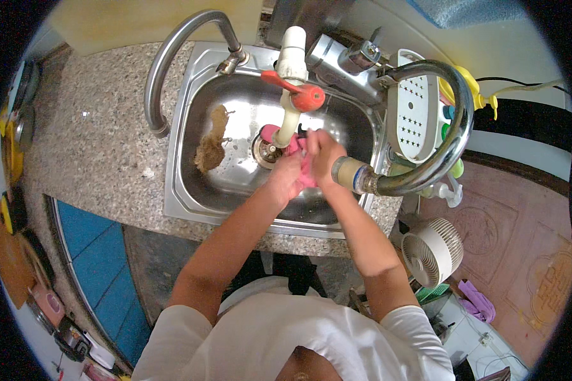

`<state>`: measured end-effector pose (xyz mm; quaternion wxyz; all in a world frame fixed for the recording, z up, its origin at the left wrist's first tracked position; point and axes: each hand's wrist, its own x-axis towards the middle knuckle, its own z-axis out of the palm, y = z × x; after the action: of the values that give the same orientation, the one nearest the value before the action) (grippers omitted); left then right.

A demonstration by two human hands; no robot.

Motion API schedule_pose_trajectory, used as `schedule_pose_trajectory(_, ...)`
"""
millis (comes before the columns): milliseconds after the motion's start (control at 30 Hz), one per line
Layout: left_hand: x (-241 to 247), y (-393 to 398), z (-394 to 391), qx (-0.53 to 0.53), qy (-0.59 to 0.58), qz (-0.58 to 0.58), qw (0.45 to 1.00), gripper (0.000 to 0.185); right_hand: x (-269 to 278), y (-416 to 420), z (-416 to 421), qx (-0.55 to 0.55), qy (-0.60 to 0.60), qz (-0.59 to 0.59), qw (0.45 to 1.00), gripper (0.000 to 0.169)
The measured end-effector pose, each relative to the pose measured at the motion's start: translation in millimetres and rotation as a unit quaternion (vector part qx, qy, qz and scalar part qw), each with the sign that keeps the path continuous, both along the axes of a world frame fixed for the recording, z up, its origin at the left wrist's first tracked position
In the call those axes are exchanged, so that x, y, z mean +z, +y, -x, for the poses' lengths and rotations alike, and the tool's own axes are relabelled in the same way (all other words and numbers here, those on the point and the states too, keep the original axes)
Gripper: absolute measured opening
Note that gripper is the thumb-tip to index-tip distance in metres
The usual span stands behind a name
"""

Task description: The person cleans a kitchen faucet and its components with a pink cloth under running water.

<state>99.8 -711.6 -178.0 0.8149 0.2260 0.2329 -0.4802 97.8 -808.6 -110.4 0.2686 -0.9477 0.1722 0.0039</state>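
Observation:
Both hands are over the steel sink basin (238,190), close together on a wet-looking pink cloth (307,174). My left hand (286,178) grips it from the lower left. My right hand (325,155), slightly blurred, closes on it from the right. Part of the pink cloth reaches left beneath the white plastic tap (287,121), which has a red lever (305,96). Beside it is the round drain strainer (268,151). A brown fibrous scrubber, perhaps loofah (212,147), lies at the basin's left side. My fingers hide much of the cloth.
A steel gooseneck tap (155,90) arches at the left. Another chrome spout (464,114) curves in from the right, its nozzle (345,174) over my right wrist. A white perforated caddy (412,119) stands right of the sink. Speckled stone countertop (100,143) extends left; a fan (431,252) stands lower right.

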Motion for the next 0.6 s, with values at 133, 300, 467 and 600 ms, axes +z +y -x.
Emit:
schedule_pose_trajectory(133,-10.0,5.5,-10.7,-0.025,0.009,0.045,0.999,0.014,-9.8,27.9,4.2,-0.135,-0.046,-0.077,0.987,0.035)
schedule_pose_trajectory(300,-18.7,37.3,0.3,0.069,-0.16,0.023,0.985,0.009,-6.5,69.3,22.4,-0.095,-0.133,-0.13,0.978,0.02)
schedule_pose_trajectory(467,38.3,3.5,-5.5,-0.141,-0.197,-0.189,0.952,0.019,-102.0,-40.7,31.9,-0.255,0.032,-0.497,0.829,0.03)
schedule_pose_trajectory(600,55.9,2.9,-9.4,-0.233,-0.3,-0.168,0.909,0.025,-57.0,-65.7,15.3,-0.212,0.14,-0.69,0.678,0.038)
